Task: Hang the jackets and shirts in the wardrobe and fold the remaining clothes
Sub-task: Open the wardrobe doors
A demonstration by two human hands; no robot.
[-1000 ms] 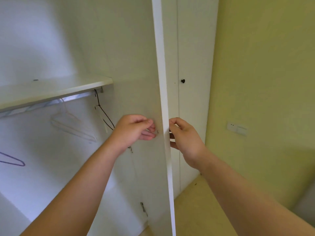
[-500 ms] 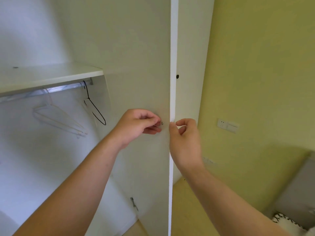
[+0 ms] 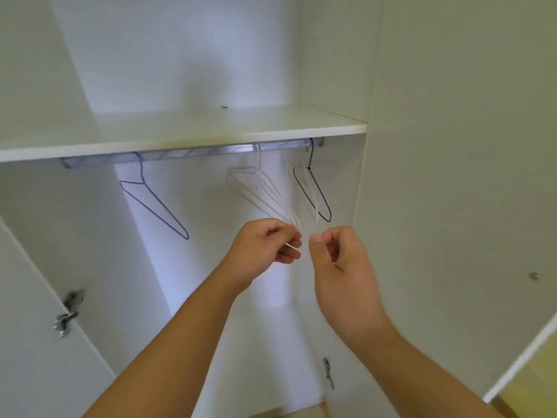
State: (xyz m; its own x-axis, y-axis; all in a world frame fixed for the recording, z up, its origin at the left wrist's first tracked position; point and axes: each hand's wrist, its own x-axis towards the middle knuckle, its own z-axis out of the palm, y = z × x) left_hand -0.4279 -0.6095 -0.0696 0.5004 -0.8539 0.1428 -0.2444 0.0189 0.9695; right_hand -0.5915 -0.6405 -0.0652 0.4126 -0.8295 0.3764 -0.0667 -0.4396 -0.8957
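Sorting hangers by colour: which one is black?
The black hanger, hooked at the right end of the rail; the others are white or blue.

Wardrobe (image 3: 187, 55): white panels throughout, both doors standing open. One fixed shelf (image 3: 211, 128) spans the full width; a small dark mark sits near its back edge. A metal rail (image 3: 193, 152) is mounted directly beneath the shelf. Left door (image 3: 27, 297) carries a metal hinge (image 3: 67, 312) on its inner face. Right door (image 3: 452, 176) bears a small dark fitting (image 3: 533, 275). Second hinge (image 3: 328, 374) fixed low on the right side panel. Cool bluish light falls on the back panel, brightest down the middle. Tan floor (image 3: 304, 413) shows at the bottom edge.
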